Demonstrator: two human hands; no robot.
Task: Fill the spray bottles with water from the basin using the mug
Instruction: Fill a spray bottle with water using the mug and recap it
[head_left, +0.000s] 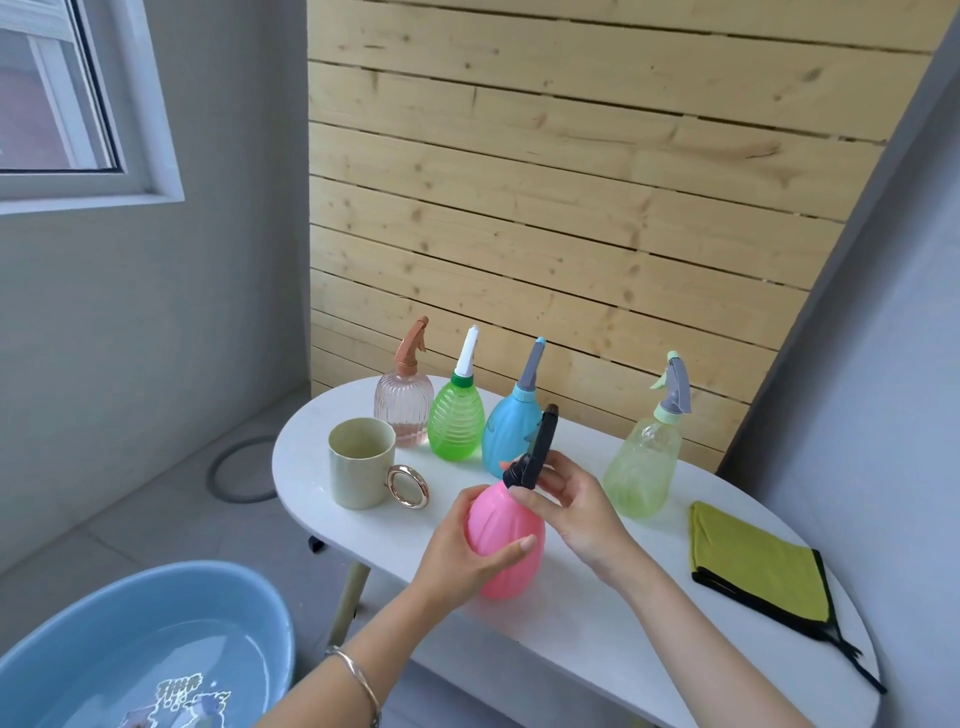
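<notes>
Right now my left hand (462, 556) is wrapped around the belly of the pink spray bottle (514, 519), thumb laid across its front, holding it upright on the white table (571, 629). My right hand (574, 501) has its fingers curled round the bottle's black spray head (537, 452) at the neck. Whether that head is screwed tight or loose I cannot tell.

The cream mug (361, 462) stands on the table to the left of the pink bottle, clear of both hands. Behind stand a clear pink ribbed bottle (404, 410), a green ribbed bottle (456, 426), a blue bottle (506, 447) and, further right, a pale green bottle (644, 467). A folded yellow-green cloth (753, 561) lies at the right. The blue basin (208, 577), with water in it, sits low at my left.
</notes>
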